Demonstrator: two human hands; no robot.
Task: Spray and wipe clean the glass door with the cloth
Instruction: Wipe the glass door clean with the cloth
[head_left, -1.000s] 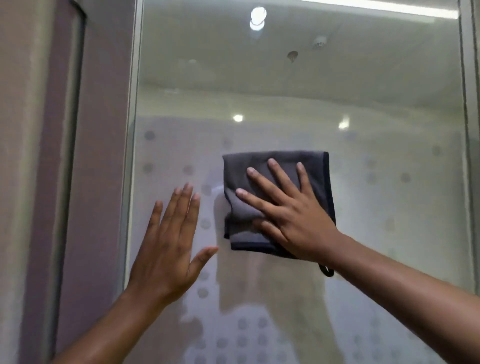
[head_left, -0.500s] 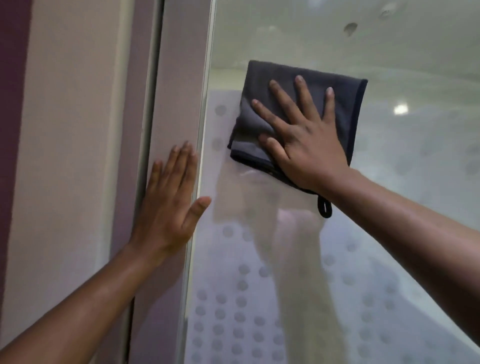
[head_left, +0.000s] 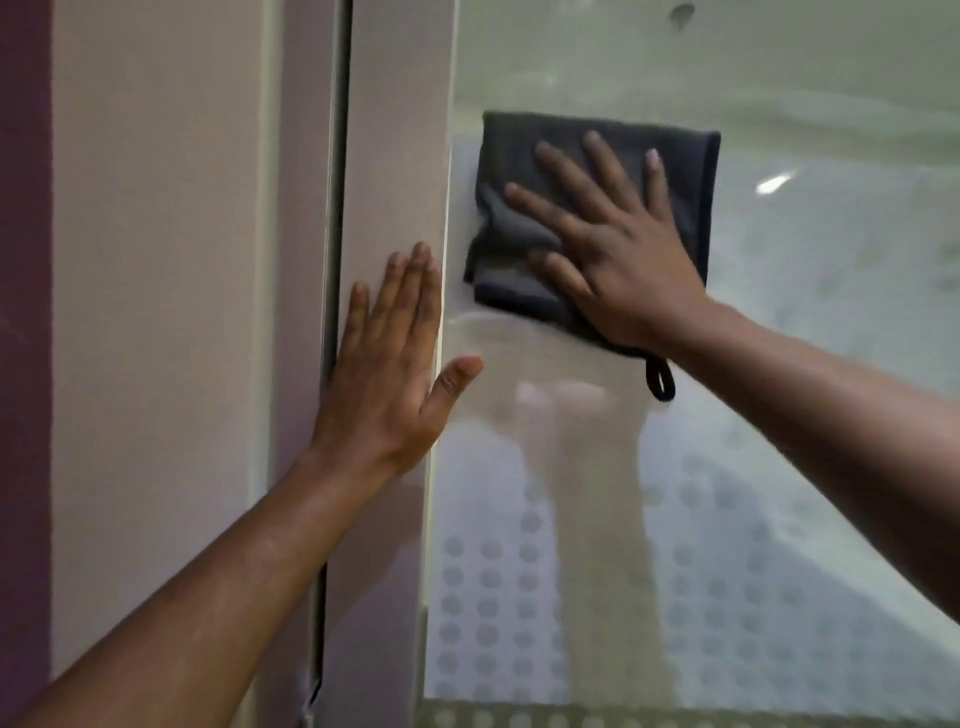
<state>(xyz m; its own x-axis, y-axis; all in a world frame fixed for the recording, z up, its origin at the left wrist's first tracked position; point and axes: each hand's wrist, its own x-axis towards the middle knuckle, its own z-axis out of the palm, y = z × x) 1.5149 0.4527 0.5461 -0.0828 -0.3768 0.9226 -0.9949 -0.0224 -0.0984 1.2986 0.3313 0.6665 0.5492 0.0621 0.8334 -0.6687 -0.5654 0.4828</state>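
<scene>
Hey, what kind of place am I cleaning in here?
Probably an office or other commercial building, though that is a guess. The glass door carries a frosted dot pattern, sits beside a plain frame, and reflects recessed ceiling lights.

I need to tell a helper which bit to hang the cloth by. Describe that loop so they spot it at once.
Start at the glass door, where the right hand presses a dark grey cloth flat. Below the wrist, off the cloth's lower corner, dangles a small black loop, the only dangling part.

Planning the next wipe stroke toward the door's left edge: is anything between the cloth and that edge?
Little visible. The right hand presses the grey cloth flat on the glass door. Only the left hand, braced on the frame, pokes its thumb over the edge, lower down.
</scene>
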